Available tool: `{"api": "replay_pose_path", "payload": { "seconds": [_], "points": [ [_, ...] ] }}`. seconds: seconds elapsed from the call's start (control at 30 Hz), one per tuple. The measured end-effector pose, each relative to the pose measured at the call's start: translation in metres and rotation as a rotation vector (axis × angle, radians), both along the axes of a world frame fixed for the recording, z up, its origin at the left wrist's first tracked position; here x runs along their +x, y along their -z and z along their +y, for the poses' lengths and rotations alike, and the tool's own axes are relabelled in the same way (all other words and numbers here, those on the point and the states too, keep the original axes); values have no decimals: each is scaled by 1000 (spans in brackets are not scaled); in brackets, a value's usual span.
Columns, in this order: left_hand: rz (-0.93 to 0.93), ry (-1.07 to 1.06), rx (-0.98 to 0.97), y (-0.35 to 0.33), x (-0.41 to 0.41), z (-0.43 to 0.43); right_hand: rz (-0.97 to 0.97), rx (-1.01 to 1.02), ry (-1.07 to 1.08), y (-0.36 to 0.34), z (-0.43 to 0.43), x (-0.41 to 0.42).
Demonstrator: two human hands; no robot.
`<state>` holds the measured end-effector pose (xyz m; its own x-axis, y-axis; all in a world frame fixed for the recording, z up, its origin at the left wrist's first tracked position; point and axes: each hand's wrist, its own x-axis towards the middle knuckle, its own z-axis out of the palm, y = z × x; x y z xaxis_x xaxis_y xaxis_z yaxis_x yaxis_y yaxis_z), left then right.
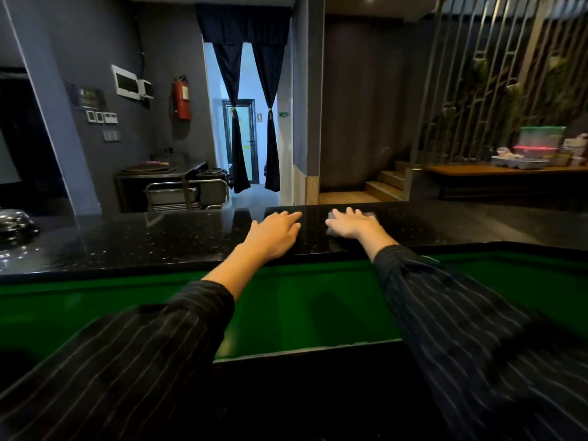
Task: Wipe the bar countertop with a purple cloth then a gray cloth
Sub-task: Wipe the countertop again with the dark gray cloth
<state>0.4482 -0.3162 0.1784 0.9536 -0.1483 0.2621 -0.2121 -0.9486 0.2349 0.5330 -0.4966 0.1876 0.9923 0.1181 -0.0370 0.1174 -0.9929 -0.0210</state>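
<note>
Countertop [159,240]: black, speckled, glossy; spans the head view beyond a green ledge [286,297].
Left hand [275,232]: palm down, fingers straight and close together, resting flat on the countertop, holding nothing.
Right hand [350,226]: blurred, fingers straight and spread, pressing flat on the cloth.
Gray cloth [370,214]: mostly hidden under the right hand, edges showing, near the countertop's far edge.
Background: red fire extinguisher [182,98], dark curtains [235,122].
</note>
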Motion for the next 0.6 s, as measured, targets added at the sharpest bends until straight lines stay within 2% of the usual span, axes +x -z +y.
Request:
{"api": "replay_pose_path", "payload": {
  "seconds": [0.07, 0.17, 0.23, 0.33, 0.47, 0.6],
  "points": [
    [24, -25, -38, 8, 5, -10, -16, -31, -89, 3, 13, -1],
    [52, -67, -66, 12, 8, -6, -12, -90, -343, 5, 15, -20],
    [62, -58, -71, 12, 8, -5, 21, -53, -407, 7, -2, -26],
    [66, -45, -53, 10, 7, -7, 33, -13, -362, 3, -49, -17],
    [76, -60, -27, 11, 6, -10, 74, 15, -177, 3, -110, 17],
    [81, -87, 69, 9, 6, -18, 92, 86, -48, -2, -105, 34]
  ]
}}
